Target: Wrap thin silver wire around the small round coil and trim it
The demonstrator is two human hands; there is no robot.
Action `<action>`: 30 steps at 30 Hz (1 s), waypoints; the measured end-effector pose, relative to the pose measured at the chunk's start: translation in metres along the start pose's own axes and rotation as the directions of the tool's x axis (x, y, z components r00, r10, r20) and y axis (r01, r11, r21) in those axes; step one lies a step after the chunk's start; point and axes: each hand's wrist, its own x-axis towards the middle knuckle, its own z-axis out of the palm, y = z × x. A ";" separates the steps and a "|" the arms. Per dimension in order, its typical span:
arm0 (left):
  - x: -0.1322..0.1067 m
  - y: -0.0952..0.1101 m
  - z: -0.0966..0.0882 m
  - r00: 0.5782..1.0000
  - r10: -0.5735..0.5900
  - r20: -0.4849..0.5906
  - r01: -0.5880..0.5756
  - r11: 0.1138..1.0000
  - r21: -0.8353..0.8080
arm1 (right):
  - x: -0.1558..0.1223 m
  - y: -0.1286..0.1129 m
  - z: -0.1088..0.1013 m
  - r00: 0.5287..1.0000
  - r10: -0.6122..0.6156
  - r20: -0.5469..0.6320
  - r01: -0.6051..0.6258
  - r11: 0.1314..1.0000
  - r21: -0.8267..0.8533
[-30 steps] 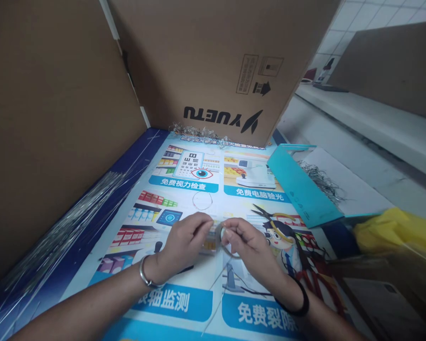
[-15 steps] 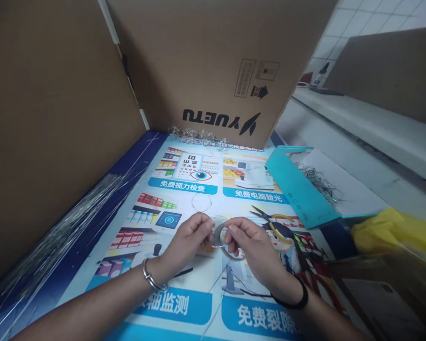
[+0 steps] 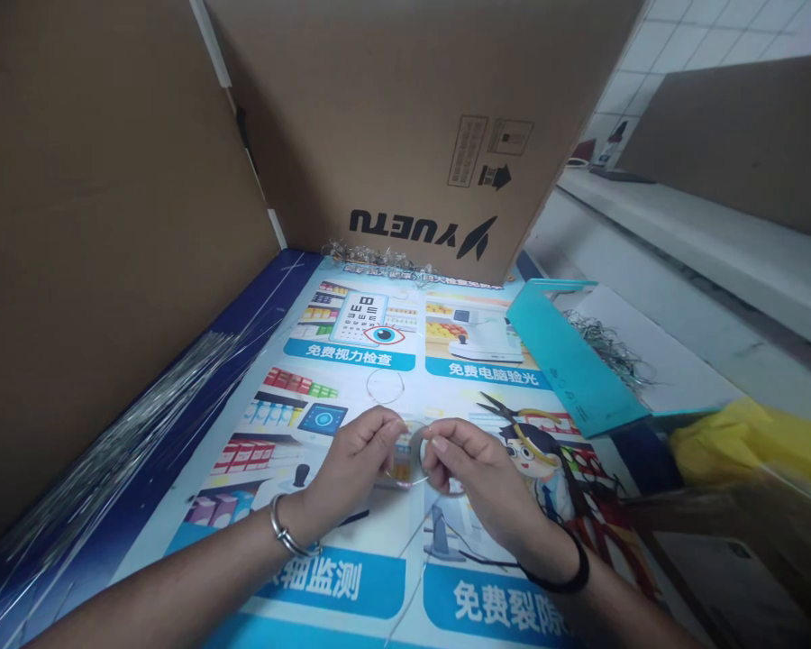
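Observation:
My left hand point(image 3: 359, 455) and my right hand point(image 3: 477, 464) are close together over the printed poster, fingertips pinched. Between them a thin wire point(image 3: 414, 483) bows downward in a curve, one end in each pinch; small pinkish specks show on it near the left fingers. Behind my right fingers lies a ring-shaped roll point(image 3: 417, 446), partly hidden, perhaps tape. Just beyond the hands a thin wire loop point(image 3: 385, 401) rests on the poster. Pliers point(image 3: 514, 416) with yellow handles lie open beyond my right hand.
Cardboard panels point(image 3: 405, 117) stand at the back and left. Many straight wires point(image 3: 149, 410) lie along the left side. A teal box point(image 3: 574, 361) at right holds tangled wire pieces point(image 3: 608, 347). Clear beaded bits point(image 3: 371, 257) line the back, and yellow plastic point(image 3: 750, 442) lies at right.
The wire between my hands now bows in a wider curve. My right fingertips have shifted slightly left and cover the roll differently; the other things stay in place.

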 end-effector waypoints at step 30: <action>0.002 -0.003 0.006 0.974 -0.146 0.172 0.220 0.779 -0.587 | 0.006 -0.003 -0.008 0.997 -0.049 -0.056 0.050 0.999 0.008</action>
